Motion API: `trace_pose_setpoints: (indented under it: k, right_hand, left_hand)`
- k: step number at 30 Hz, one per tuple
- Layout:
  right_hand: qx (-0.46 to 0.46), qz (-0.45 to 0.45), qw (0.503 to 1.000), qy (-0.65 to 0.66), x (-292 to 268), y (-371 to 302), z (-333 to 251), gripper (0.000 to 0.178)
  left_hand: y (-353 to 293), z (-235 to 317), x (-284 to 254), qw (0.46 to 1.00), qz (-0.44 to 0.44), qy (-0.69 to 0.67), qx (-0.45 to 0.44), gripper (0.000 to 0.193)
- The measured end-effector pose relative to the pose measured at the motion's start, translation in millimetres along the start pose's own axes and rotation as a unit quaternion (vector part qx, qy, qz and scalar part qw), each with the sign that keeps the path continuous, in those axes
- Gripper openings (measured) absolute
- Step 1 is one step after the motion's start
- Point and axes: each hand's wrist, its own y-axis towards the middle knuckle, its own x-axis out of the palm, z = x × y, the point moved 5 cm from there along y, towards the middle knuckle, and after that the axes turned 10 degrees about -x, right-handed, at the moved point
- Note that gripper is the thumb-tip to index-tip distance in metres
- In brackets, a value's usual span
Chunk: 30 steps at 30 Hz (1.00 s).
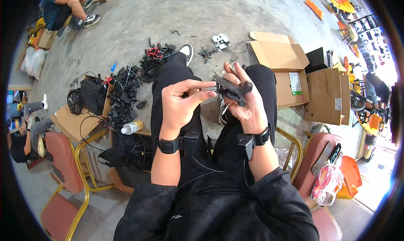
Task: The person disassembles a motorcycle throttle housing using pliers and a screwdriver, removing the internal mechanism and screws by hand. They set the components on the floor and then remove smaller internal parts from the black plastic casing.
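Note:
Above my lap, my right hand [251, 108] holds a black part [230, 89], apparently plastic, with a flat body and a wider blurred end; its exact kind I cannot make out. The fingers curl behind it and the part lies across the palm. From the left, my left hand [180, 102] pinches a small silver piece [212, 88] between thumb and fingertips, right against the black part's near-left end. Whether that piece is a tool or belongs to the part cannot be seen. Both wrists wear black straps with a small black box on each.
Left of my legs lies a pile of black parts [126, 87], some with red pieces, beside a plastic bottle [132, 127]. Cardboard boxes [324, 95] stand to the right. Chairs [63, 161] flank me, one holding a plastic bag [326, 182]. Another person [59, 9] sits at upper left.

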Motion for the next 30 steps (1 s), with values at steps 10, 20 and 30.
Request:
trace_pose_setpoints:
  k: [10, 20, 30]
  right_hand:
    - [-0.148, -0.002, 0.989, -0.011, -1, -1, -15, 0.032]
    - [-0.172, 0.055, 0.983, -0.042, 10, -8, -8, 0.035]
    - [-0.179, 0.031, 0.981, -0.065, 22, -11, -4, 0.036]
  left_hand:
    - [2, -19, 24, 0.963, -0.014, -0.245, -0.113, 0.021]
    - [-2, -23, 38, 0.96, 0.067, -0.256, -0.093, 0.019]
    - [-4, -20, 32, 0.961, 0.112, -0.246, -0.06, 0.018]
